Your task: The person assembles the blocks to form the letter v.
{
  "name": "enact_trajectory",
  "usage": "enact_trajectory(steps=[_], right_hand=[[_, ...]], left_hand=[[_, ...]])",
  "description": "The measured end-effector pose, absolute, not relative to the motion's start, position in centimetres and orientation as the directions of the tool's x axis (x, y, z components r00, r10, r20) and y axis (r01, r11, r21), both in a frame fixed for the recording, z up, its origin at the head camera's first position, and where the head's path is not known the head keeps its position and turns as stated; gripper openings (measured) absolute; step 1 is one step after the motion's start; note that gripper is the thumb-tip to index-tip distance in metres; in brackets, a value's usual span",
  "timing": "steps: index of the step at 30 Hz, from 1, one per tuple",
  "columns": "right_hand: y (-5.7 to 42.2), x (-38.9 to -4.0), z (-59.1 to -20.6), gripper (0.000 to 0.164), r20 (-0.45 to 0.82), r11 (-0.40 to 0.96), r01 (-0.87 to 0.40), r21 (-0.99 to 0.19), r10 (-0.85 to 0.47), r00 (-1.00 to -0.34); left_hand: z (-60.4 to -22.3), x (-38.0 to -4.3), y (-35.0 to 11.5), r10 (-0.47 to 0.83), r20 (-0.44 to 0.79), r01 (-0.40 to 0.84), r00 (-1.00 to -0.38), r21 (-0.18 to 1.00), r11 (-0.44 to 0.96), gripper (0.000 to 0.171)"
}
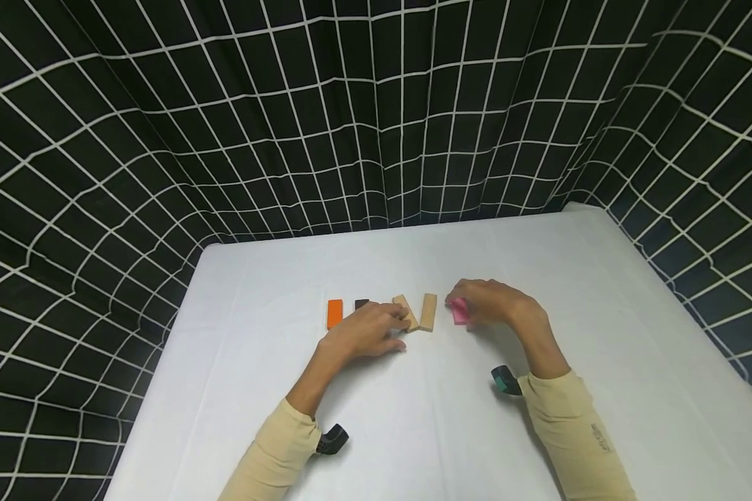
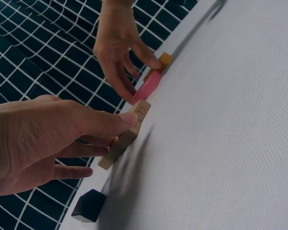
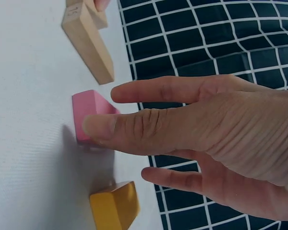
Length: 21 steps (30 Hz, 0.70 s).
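Note:
My left hand (image 1: 366,328) reaches over a tilted wooden block (image 1: 402,305). Its fingers are mostly straight and touch that block; in the head view the thumb stands apart. Another wooden block (image 1: 428,312) lies just to the right, with a marked end (image 3: 74,10) showing in the right wrist view. My right hand (image 1: 490,300) holds a small pink block (image 3: 85,112) between thumb and index finger, the other fingers spread. A yellow-orange block (image 3: 114,207) lies near the pink one; in the head view the right hand hides it.
An orange block (image 1: 335,314) lies left of the left hand. A black block (image 2: 90,206) sits close to that hand, partly covered in the head view. White cloth (image 1: 407,417) covers the table. Dark grid-patterned curtains (image 1: 351,125) surround its far and side edges.

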State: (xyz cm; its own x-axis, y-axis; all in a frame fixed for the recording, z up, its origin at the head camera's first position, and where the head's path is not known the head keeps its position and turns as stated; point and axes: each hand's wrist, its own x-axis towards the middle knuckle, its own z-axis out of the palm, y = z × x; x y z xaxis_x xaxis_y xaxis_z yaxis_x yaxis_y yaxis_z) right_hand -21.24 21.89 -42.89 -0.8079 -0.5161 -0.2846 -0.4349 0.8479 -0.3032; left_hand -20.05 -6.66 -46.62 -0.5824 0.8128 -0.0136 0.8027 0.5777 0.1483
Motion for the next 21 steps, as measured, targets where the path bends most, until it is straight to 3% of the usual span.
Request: enact_trajectory(steps=[21], right_hand=[[21.88, -21.31, -43.72, 0.048, -0.227, 0.834, -0.477, -0.276, -0.539, -0.811]], left_hand=[[-46.55, -19.91, -6.57, 0.797, -0.042, 0.788, -0.603, 0.129, 0.603, 0.044]])
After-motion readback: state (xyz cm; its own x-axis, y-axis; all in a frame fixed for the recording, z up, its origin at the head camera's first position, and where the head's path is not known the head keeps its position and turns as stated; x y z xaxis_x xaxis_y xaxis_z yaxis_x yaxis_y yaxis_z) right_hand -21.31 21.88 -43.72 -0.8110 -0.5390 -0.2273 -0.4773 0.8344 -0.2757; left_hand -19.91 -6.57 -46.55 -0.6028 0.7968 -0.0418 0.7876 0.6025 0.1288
